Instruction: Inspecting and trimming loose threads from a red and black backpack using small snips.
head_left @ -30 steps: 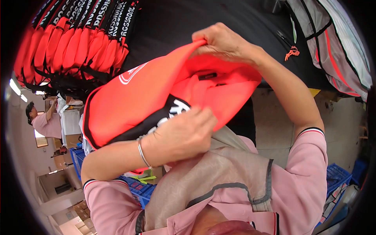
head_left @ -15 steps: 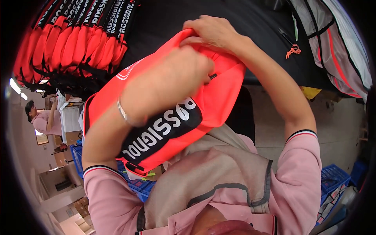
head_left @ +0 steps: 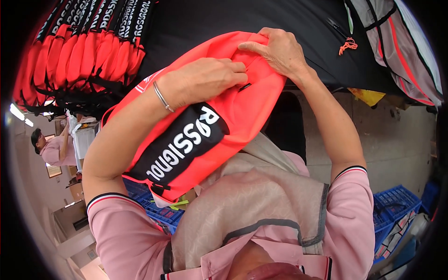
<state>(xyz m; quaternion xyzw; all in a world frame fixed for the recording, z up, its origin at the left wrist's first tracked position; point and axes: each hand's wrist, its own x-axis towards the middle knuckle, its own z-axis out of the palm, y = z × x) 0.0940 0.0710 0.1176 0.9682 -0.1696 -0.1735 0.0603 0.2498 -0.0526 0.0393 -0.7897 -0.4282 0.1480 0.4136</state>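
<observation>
A bright red-orange fabric bag (head_left: 252, 109) with a black panel (head_left: 179, 142) bearing white lettering is held in front of me, slanting from upper right to lower left. My right hand (head_left: 282, 52) grips its far upper end, thumb on the near side and fingers over the back. My left hand (head_left: 212, 77), a metal bangle on its wrist, is closed with the fingertips pressed into the red cloth; whatever is pinched there is hidden. A small black tab (head_left: 244, 87) shows just beside those fingertips.
Several red bags (head_left: 77, 60) with black panels lie in a row at the far left of the black table (head_left: 200, 18). Snips (head_left: 338, 29) with an orange cord and grey mesh pieces (head_left: 396, 51) lie at right. Blue crates (head_left: 396, 205) stand below. Another person (head_left: 56, 147) is at left.
My left hand, blurred before, now rests closed on the cloth. The bag's upper end and my right hand have shifted slightly, and the right thumb now lies across the edge.
</observation>
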